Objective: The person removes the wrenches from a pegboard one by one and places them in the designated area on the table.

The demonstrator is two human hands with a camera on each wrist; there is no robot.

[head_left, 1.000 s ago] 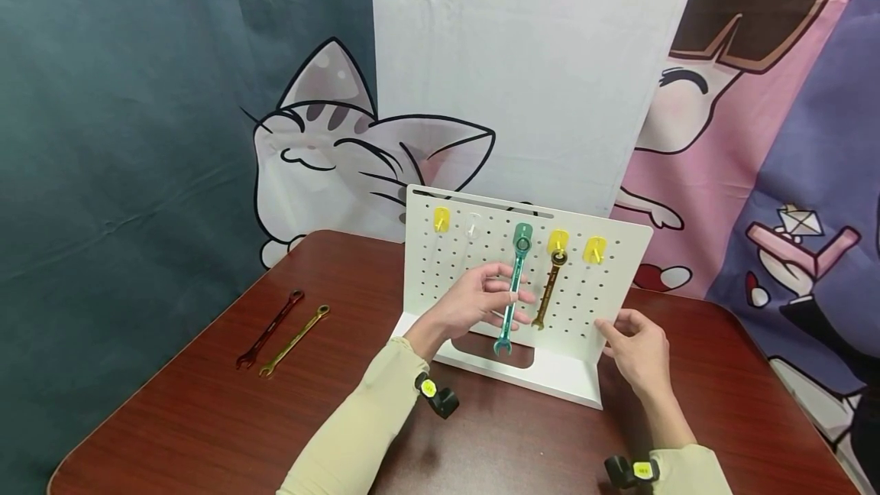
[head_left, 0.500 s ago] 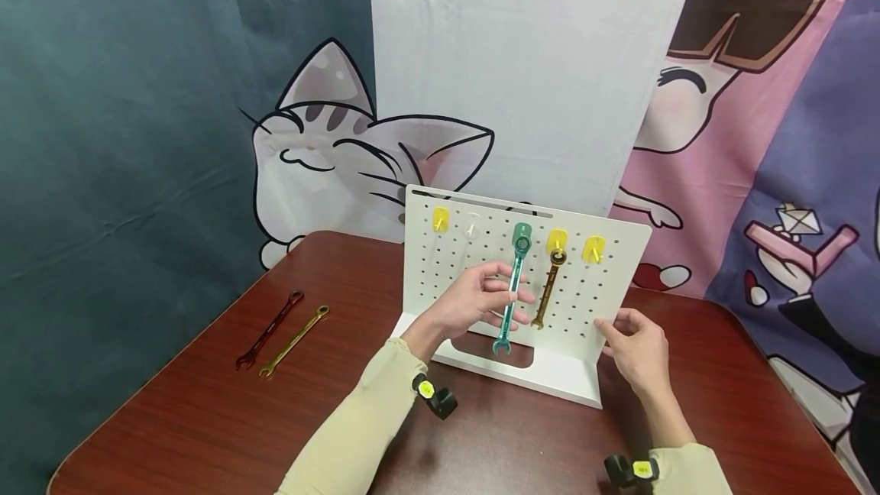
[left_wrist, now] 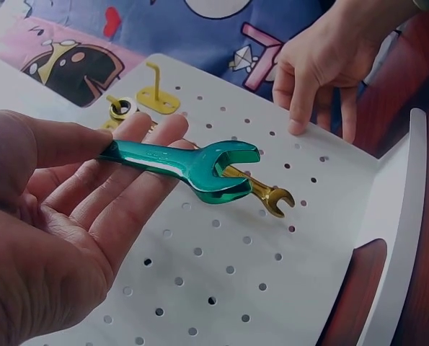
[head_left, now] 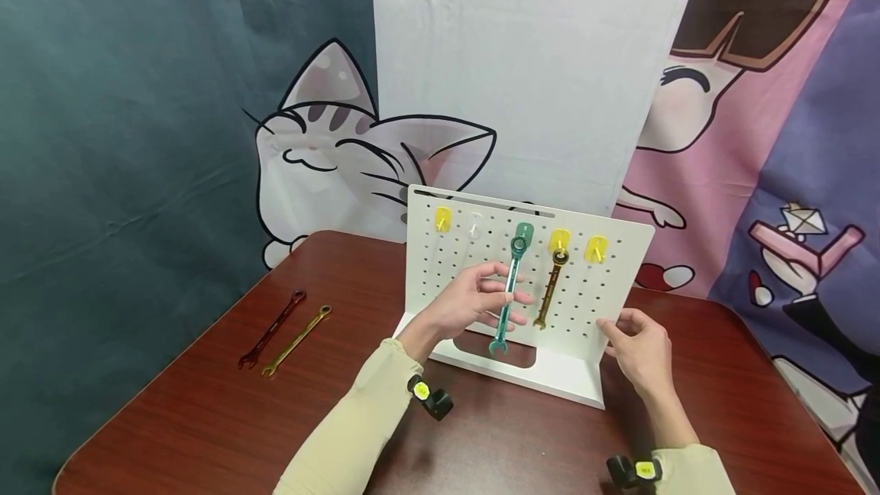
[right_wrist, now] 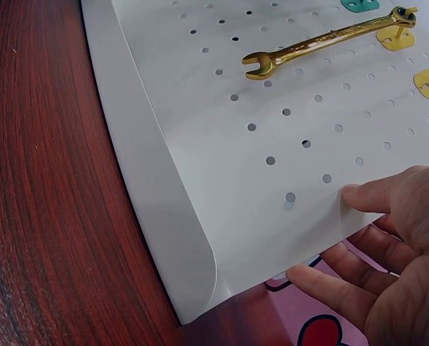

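My left hand (head_left: 454, 304) pinches a green combination wrench (left_wrist: 164, 160) between thumb and fingers, its open end down. The ring end is in front of the green hook (head_left: 525, 231) and slightly left of it; whether they touch is unclear. On the right edge of the white pegboard (head_left: 426, 258), my right hand (head_left: 642, 350) grips with the thumb on the front face and fingers behind. A gold wrench (right_wrist: 329, 43) hangs from a yellow hook (head_left: 559, 239), just right of the green wrench.
A dark red wrench (head_left: 271, 331) and a yellow-gold wrench (head_left: 297, 342) lie at the left of the brown table (head_left: 206, 403). Another yellow hook (head_left: 442, 218) and a clear hook (head_left: 474, 225) are at the board's left; one more yellow hook (head_left: 596, 249) is at its right.
The green wrench has shifted slightly left with my left hand, its ring end now off to the left of the green hook. My right hand keeps its place on the board.
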